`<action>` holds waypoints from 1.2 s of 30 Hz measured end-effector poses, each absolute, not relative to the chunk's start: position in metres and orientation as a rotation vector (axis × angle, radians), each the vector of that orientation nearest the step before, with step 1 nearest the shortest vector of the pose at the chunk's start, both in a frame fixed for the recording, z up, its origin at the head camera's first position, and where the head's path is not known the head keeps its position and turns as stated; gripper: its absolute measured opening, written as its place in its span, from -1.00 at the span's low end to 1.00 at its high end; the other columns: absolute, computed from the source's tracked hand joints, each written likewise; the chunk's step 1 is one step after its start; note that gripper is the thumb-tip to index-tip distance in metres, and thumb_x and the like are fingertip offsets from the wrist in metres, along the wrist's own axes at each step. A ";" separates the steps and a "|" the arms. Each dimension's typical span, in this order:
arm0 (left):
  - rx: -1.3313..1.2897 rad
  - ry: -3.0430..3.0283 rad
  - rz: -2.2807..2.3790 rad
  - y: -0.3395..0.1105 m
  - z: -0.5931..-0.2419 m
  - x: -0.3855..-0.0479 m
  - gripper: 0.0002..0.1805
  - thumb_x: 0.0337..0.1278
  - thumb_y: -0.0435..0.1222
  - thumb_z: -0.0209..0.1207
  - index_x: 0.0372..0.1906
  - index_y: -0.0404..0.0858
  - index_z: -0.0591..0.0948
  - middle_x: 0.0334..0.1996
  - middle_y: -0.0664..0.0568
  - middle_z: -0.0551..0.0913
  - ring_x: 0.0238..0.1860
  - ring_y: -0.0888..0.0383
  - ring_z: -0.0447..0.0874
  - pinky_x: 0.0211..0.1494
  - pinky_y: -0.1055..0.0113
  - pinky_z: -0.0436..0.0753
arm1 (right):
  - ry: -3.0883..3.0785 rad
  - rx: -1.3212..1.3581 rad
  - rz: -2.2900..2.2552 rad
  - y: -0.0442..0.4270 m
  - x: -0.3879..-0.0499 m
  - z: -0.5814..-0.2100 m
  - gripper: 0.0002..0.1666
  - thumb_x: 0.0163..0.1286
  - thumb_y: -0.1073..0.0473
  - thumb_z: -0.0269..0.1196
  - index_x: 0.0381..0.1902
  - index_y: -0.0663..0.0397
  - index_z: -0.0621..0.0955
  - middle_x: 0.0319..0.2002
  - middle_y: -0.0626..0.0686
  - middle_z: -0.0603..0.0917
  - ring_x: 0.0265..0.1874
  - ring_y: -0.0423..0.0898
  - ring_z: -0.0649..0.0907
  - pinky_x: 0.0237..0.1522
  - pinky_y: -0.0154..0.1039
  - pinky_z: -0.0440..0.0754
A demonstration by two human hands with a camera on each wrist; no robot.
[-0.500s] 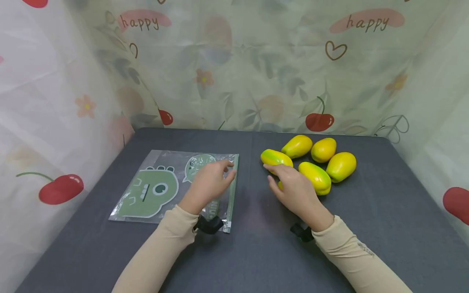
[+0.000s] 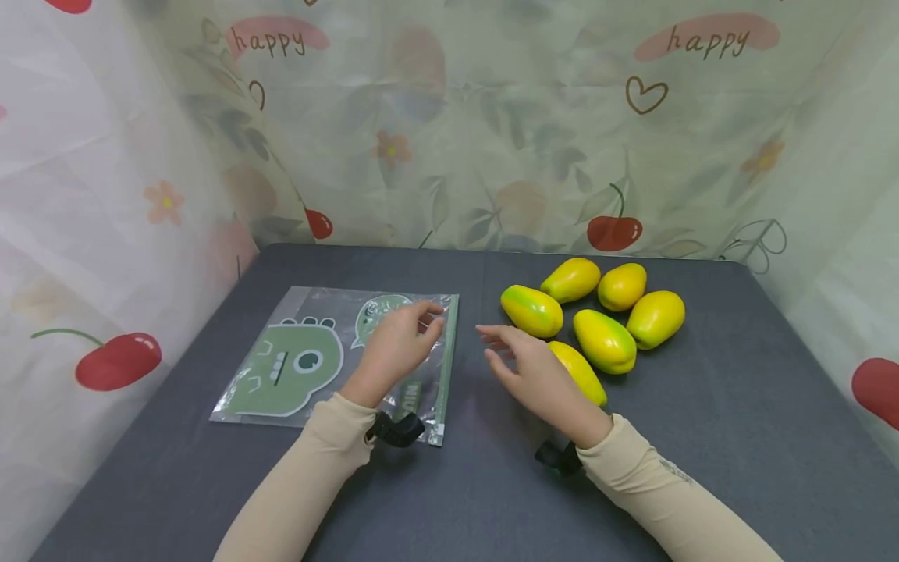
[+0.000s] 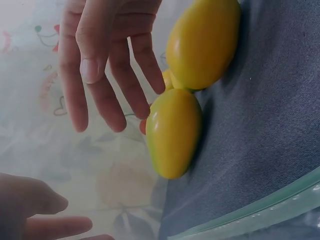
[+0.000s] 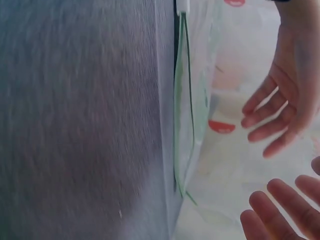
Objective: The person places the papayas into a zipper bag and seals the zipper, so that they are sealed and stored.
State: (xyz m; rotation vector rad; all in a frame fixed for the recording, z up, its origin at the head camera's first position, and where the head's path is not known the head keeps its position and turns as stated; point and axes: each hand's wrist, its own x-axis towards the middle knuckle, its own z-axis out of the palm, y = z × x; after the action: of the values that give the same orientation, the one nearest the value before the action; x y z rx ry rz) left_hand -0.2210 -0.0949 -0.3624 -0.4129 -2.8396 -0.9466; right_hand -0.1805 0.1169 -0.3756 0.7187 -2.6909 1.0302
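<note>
Right hand (image 2: 544, 378) hangs beside the nearest papaya-like fruit (image 2: 583, 375), contact unclear; its fingers are slightly spread, holding nothing. Left hand (image 2: 396, 343) hovers over the clear zip bag (image 2: 305, 371), fingers loosely bent, also without a hold. Bag lies flat on the dark cloth (image 2: 485, 484), green zip strip (image 2: 447, 359) facing the fruit side. Judgement: film likely slides, so pinch at the strip and keep the right wrist off the fruit. Beyond: five more yellow-green fruits (image 2: 605, 341), then a printed curtain (image 2: 520, 117).

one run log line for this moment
left grip: empty, raised over zip bag | right grip: empty, raised near yellow fruits | bag: on table | fruits: outside bag
</note>
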 end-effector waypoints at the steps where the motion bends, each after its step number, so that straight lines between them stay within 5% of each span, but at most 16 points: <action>1: -0.408 -2.837 -0.968 -0.095 -0.363 -0.221 -0.68 0.33 -0.18 0.03 0.06 -0.18 0.63 -0.19 0.00 0.73 -0.26 0.13 0.67 -0.25 0.22 0.64 | -2.700 0.724 1.084 0.115 -0.181 -0.377 -0.54 0.41 0.13 0.20 0.25 0.02 0.50 0.08 0.04 0.65 -0.01 -0.10 0.66 0.02 -0.11 0.66; 12: -0.388 -2.837 -1.114 -0.098 -0.372 -0.226 -0.68 0.31 -0.22 0.04 0.05 -0.23 0.64 -0.20 -0.03 0.72 -0.16 0.04 0.69 -0.14 0.15 0.65 | -2.854 0.577 1.445 0.103 -0.193 -0.393 -0.54 0.43 0.16 0.18 0.26 0.05 0.48 0.08 0.06 0.64 0.01 -0.04 0.65 0.06 -0.09 0.63; 25: -0.349 -2.902 -1.261 -0.100 -0.391 -0.239 -0.70 0.29 -0.22 0.09 0.01 -0.25 0.64 -0.19 -0.09 0.73 -0.11 -0.03 0.69 -0.10 0.14 0.65 | -2.984 0.479 1.545 0.089 -0.216 -0.407 -0.54 0.42 0.21 0.16 0.25 0.16 0.47 -0.05 0.11 0.67 -0.32 -0.12 0.70 -0.27 -0.27 0.68; 36: -0.368 -2.939 -1.328 -0.100 -0.400 -0.244 -0.72 0.26 -0.27 0.09 -0.03 -0.32 0.64 -0.28 -0.12 0.73 -0.42 0.15 0.61 -0.43 0.40 0.48 | -3.085 0.469 1.502 0.081 -0.233 -0.414 -0.52 0.36 0.24 0.21 0.22 0.21 0.47 -0.26 0.05 0.67 -0.51 -0.16 0.60 -0.37 -0.31 0.63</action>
State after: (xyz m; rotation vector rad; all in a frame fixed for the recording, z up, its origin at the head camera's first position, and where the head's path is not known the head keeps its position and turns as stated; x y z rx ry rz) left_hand -0.2443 -0.0995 -0.3999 -0.3684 -2.9387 -1.3285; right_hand -0.2331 0.0811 -0.4136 0.4690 -3.0846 1.5022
